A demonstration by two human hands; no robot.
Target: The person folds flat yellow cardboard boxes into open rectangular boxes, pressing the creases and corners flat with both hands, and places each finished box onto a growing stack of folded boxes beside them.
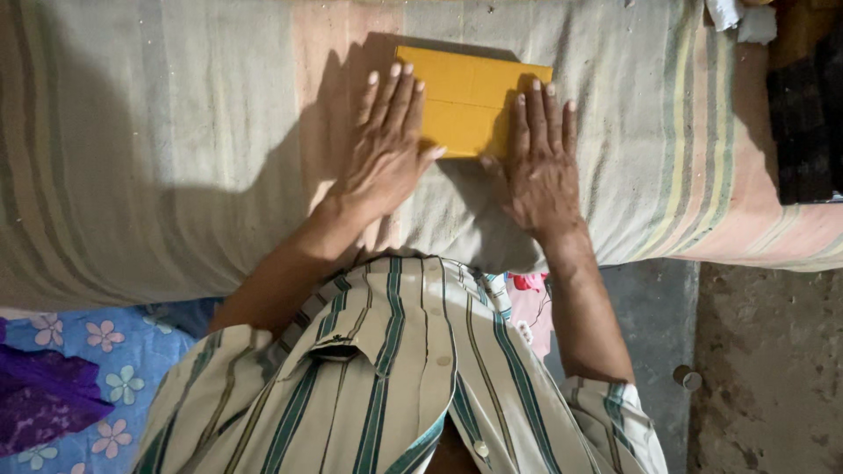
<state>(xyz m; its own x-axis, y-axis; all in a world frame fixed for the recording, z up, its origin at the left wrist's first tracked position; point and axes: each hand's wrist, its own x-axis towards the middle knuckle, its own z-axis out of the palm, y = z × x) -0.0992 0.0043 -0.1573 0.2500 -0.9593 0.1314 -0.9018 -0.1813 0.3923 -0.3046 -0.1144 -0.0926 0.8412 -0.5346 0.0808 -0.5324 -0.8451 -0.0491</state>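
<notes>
Yellow paper (465,101), hands (465,158) flat on edges

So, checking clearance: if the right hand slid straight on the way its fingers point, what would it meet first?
The right hand would likely run over the flat yellow cardboard piece, then striped cloth.

Two hands lie flat, the left hand (384,154) and the right hand (539,162), each with five fingers spread. One yellow folded sheet (465,96) lies under them, its creases marking three panels that show. One striped cloth (176,158) covers the bed. One striped shirt (395,377) with one chest pocket and two buttons in view. One blue flowered cloth (114,342), one purple cloth (44,395), one dark object (803,123) at right, one small round thing (689,378) on the floor
</notes>
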